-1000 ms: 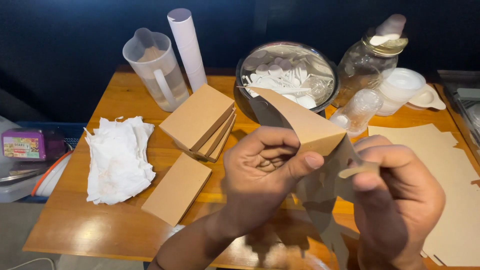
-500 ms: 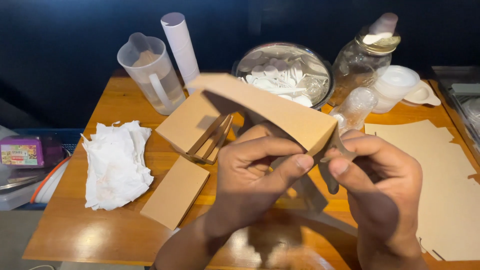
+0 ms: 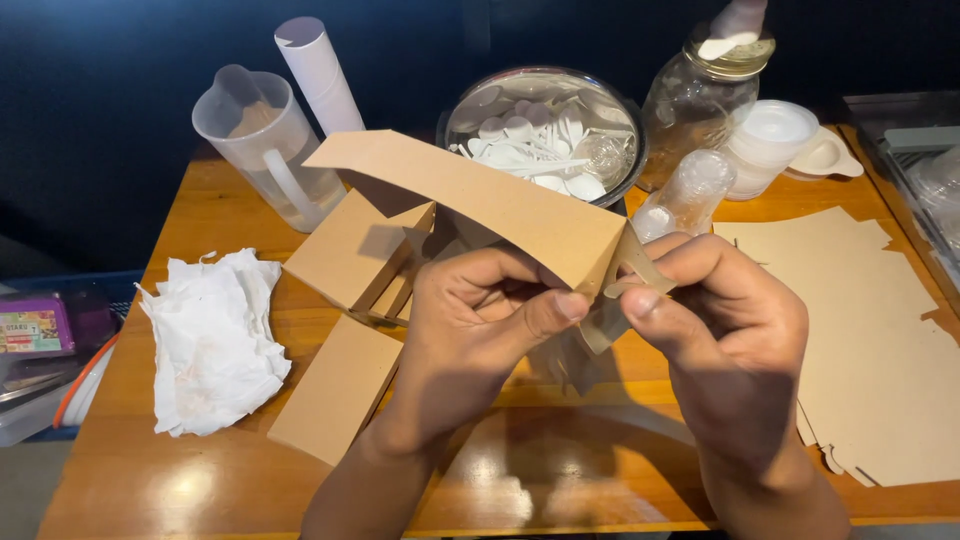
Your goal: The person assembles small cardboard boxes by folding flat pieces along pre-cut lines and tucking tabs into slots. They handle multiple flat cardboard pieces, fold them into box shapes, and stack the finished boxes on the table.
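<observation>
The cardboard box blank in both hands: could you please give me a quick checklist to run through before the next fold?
1. Left hand pinches the cardboard box blank at its fold: ok.
2. Right hand holds the small end flap: ok.
3. Flap seated in a slot: cannot tell.
4. Stack of flat blanks within reach on the right: ok.
5. Table bare in front of the hands: ok.

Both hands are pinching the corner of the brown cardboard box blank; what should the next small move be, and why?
Probably tuck the small flap into the folded corner of the cardboard box blank. The right hand pinches that flap just outside the edge, and the left hand steadies the panel with its thumb beside it, so the corner looks unlocked.
</observation>
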